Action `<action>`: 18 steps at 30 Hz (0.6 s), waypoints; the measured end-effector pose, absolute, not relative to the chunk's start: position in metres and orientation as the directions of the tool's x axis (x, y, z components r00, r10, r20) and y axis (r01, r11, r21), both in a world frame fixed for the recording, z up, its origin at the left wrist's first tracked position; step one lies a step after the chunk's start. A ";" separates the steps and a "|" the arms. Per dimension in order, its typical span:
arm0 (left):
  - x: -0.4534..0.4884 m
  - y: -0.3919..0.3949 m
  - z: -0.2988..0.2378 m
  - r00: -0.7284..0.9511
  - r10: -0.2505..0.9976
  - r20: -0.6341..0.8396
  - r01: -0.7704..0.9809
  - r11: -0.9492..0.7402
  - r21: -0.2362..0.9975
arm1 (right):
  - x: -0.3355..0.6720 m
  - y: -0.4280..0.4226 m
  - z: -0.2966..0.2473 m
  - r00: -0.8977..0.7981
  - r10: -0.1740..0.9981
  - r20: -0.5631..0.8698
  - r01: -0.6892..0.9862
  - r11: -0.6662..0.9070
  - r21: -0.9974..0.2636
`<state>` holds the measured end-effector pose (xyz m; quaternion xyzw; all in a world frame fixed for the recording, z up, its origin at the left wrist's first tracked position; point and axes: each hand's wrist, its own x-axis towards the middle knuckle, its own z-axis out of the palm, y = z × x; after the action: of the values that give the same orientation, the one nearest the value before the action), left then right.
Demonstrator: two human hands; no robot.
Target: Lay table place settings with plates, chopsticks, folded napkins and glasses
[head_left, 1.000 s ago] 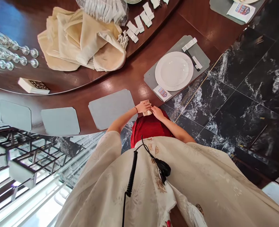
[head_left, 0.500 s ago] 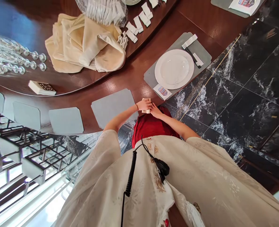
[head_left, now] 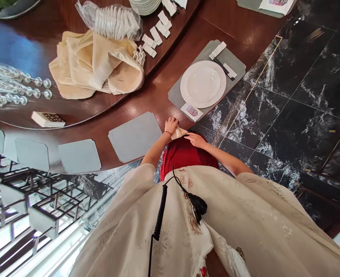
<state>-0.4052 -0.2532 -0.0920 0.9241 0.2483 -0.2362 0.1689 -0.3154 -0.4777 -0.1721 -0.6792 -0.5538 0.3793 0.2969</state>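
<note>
My left hand (head_left: 170,125) rests at the bench (head_left: 146,100) edge, fingers closed on one end of a small folded napkin (head_left: 179,132). My right hand (head_left: 197,139) lies flat, fingers stretched onto the napkin's other end. The napkin sits between my hands at the bench edge, above my red skirt (head_left: 184,154). A bare grey mat (head_left: 135,136) lies just left. A white plate (head_left: 203,84) sits on another mat beyond, a card (head_left: 191,111) beside it.

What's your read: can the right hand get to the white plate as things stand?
Probably yes: the white plate lies beyond the right hand with only a small card between, though that hand holds a folded napkin.
</note>
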 end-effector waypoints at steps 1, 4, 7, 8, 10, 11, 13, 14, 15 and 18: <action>-0.408 -0.255 -0.091 0.734 0.436 -0.520 0.591 -0.788 0.174 | -0.319 -0.484 -0.172 0.195 0.948 -0.254 0.445 -0.316 -0.838; -0.417 -0.264 -0.093 0.598 0.604 -0.526 0.761 -0.634 0.138 | -0.334 -0.481 -0.171 0.361 0.762 -0.537 0.017 -0.581 -0.814; -0.425 -0.276 -0.100 0.483 0.685 -0.545 0.871 -0.439 0.220 | -0.350 -0.455 -0.167 0.328 0.616 -0.716 -0.406 -0.593 -0.696; -0.428 -0.281 -0.102 0.467 0.686 -0.558 0.884 -0.386 0.265 | -0.353 -0.445 -0.165 0.344 0.576 -0.741 -0.473 -0.575 -0.667; -0.435 -0.289 -0.104 0.456 0.677 -0.578 0.888 -0.306 0.343 | -0.356 -0.430 -0.160 0.410 0.503 -0.761 -0.508 -0.567 -0.648; -0.439 -0.292 -0.104 0.455 0.672 -0.584 0.886 -0.273 0.376 | -0.355 -0.425 -0.157 0.436 0.477 -0.763 -0.500 -0.576 -0.646; -0.449 -0.294 -0.100 0.479 0.640 -0.601 0.861 -0.208 0.464 | -0.348 -0.422 -0.150 0.436 0.466 -0.770 -0.492 -0.593 -0.638; -0.455 -0.293 -0.096 0.508 0.604 -0.614 0.835 -0.172 0.522 | -0.342 -0.423 -0.145 0.412 0.468 -0.782 -0.508 -0.594 -0.624; -0.461 -0.290 -0.091 0.548 0.555 -0.625 0.801 -0.132 0.585 | -0.334 -0.424 -0.141 0.372 0.475 -0.797 -0.535 -0.592 -0.602; -0.479 -0.271 -0.067 0.681 0.447 -0.580 0.665 -0.044 0.746 | -0.309 -0.428 -0.122 0.175 0.565 -0.806 -0.608 -0.582 -0.540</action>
<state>-0.4795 -0.2714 -0.0668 0.7162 0.3880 -0.0951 0.5722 -0.3089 -0.4283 -0.1223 -0.6155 0.0174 0.6421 0.4566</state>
